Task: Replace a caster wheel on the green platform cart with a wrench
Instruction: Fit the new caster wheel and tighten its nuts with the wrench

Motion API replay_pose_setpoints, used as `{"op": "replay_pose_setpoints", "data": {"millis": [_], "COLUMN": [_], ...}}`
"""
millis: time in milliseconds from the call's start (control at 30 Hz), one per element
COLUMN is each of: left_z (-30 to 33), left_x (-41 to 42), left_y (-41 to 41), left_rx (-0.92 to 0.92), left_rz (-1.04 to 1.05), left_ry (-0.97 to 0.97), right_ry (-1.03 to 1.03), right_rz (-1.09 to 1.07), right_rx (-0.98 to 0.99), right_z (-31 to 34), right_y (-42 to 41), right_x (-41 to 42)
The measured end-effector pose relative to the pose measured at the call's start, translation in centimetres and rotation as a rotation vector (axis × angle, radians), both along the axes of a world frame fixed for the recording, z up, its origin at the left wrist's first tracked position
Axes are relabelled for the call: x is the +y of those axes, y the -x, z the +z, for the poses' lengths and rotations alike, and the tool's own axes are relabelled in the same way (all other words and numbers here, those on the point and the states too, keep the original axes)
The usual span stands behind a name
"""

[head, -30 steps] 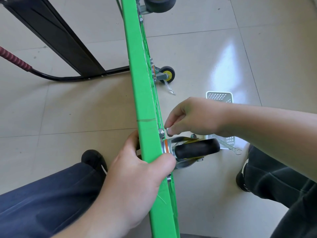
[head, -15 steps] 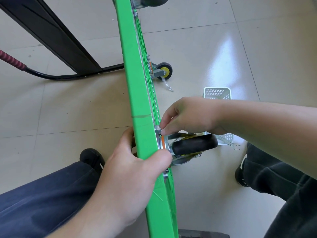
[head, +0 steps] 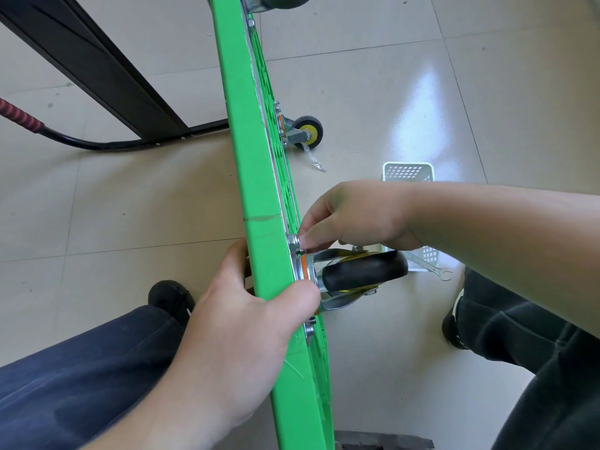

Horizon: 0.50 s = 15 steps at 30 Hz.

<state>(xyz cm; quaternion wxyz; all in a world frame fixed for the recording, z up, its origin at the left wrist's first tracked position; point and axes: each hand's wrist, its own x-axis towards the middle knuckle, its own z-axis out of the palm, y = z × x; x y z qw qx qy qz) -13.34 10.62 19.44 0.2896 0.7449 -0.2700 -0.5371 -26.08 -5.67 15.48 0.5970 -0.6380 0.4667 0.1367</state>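
The right hand's (head: 360, 219) fingers (head: 311, 233) pinch a small silver fastener (head: 300, 246) at the mounting plate of the black rubber caster wheel (head: 363, 271). The left hand (head: 246, 323) grips the edge of the green plastic platform cart (head: 263, 254), which stands on its side, thumb beside the caster plate. A silver open-end wrench (head: 431, 266) lies on the tiled floor (head: 373, 92) beside a white perforated basket (head: 407, 172).

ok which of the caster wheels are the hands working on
The near black caster wheel, beside the left hand gripping the green platform cart; the right hand pinches at its mounting plate. The far caster wheel stands untouched.
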Motion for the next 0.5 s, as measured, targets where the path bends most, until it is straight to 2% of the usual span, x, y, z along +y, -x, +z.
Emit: {"op": "replay_pose_setpoints", "data": {"millis": [500], "left_z": [0.02], "left_x": [-0.11], "left_y": [0.12], "left_rx": [-0.014], "left_rz": [0.001], "left_ry": [-0.004], "right_ry": [0.018], "right_rz": [-0.010], "right_rx": [-0.005], "right_z": [-0.02], "right_y": [-0.34], "right_x": [-0.10]}}
